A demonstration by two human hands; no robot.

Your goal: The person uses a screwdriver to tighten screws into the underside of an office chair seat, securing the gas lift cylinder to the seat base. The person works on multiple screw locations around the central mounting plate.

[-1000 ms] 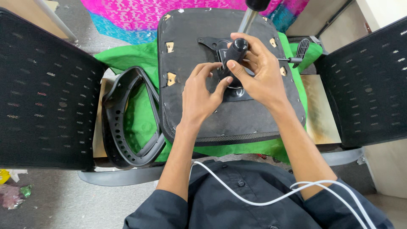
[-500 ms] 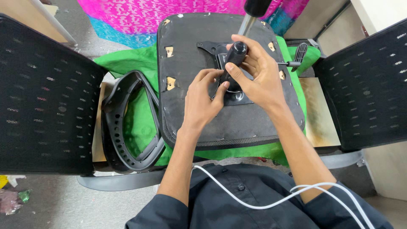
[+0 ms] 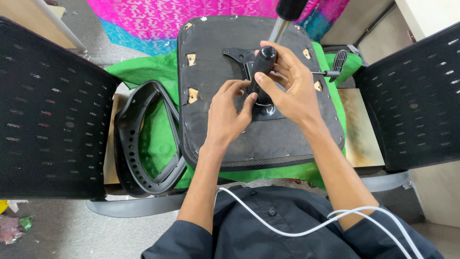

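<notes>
No labels, signs or screens show anywhere around the hands. The only thing that may be packaging is a crumpled scrap of pink and green wrapper (image 3: 14,226) on the floor, far down to the left of the left hand (image 3: 229,111), beside a bit of yellow at the picture's edge. It is too small and blurred to tell its shape or kind.

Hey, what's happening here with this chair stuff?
A person is working on an upturned chair seat lying on green cloth. The right hand grips a black-handled screwdriver stood upright on the metal plate at the seat's middle, while the left hand steadies its lower end. A black armrest frame lies alongside.
</notes>
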